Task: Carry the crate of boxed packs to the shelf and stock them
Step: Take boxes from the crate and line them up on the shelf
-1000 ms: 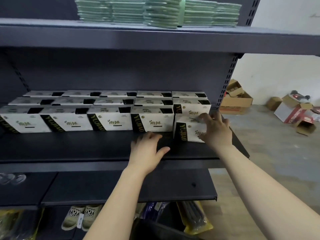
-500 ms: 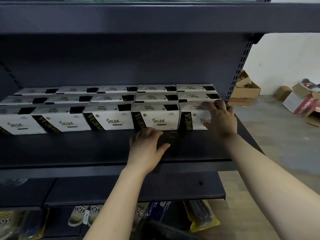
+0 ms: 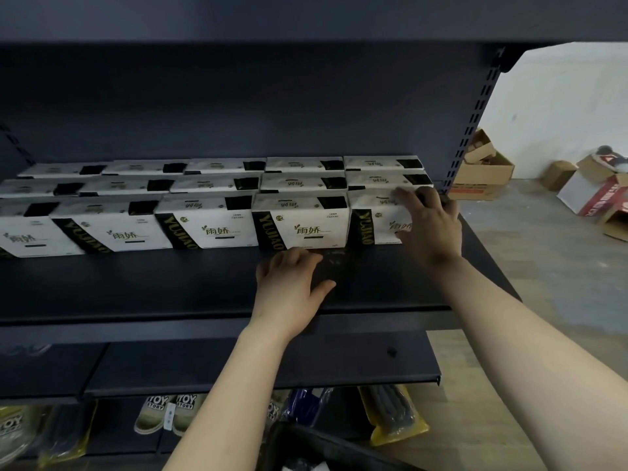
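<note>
White boxes (image 3: 217, 226) with black bands stand in 3 rows of 5 on a dark shelf (image 3: 136, 287). The right hand (image 3: 430, 226) grips the front row's end box (image 3: 373, 220), fingers curled over its top, thumb on its face. The left hand (image 3: 292, 287) lies flat on the shelf, fingers relaxed, just before the 4th box. A dark crate (image 3: 339, 447) sits below.

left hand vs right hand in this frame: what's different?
Contact: the left hand lies on the shelf deck; the right hand is on the end box of the front row.
Pose: left hand is flat, palm down, fingers straight; right hand's fingers hook over the box's top edge, thumb on its front face.
Position: left hand sits nearer the shelf's front lip; right hand is deeper in.
Shared: both bare, same shelf.
</note>
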Demonstrator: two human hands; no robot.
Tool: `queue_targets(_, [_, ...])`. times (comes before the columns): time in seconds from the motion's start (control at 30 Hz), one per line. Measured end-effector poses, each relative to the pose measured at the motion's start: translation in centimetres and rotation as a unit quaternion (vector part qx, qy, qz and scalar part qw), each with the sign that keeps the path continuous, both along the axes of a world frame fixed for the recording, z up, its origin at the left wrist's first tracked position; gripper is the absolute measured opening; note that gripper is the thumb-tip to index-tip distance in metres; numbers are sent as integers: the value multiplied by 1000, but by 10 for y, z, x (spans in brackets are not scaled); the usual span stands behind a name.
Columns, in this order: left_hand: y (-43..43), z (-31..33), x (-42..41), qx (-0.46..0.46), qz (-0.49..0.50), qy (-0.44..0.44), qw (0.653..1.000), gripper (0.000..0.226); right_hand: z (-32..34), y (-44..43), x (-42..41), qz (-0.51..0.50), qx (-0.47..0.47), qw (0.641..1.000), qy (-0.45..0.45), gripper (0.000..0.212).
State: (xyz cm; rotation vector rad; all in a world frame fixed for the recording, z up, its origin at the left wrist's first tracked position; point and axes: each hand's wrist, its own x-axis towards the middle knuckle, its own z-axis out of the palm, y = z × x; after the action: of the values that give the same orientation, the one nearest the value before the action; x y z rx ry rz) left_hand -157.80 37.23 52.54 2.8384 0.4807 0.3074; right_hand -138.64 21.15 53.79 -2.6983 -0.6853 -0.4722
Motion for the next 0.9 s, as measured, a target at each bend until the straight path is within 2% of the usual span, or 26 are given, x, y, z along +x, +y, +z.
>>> queue_targets(0.13, [-5,3,-7,10,-4,17,1000,53,-1,-13,-2,-6,-23,999,41,100])
queue_targets(0.2, [-8,5,-13,21,-4,19,1000,53,-6,-19,-10,-17,6,998,53,106])
queue_targets(0.5, [-50,-4,-43,23,-15,3,1000,49,-39,-56,-100,73,132,988,33,50])
queue_targets(0.6, [-73,-11,-62,10,-29,-15,999,48,-59,-76,-133,106,166,979,42,46])
queue_targets(0.7, [-100,-23,-86,-10,-34,-18,999,48,-77,-100,-165,109,160,978,82,47])
queue_targets(0.9, [-145,-72,-144,-29,-27,71,997,53,-122,-155,-221,101,61,974,191,52])
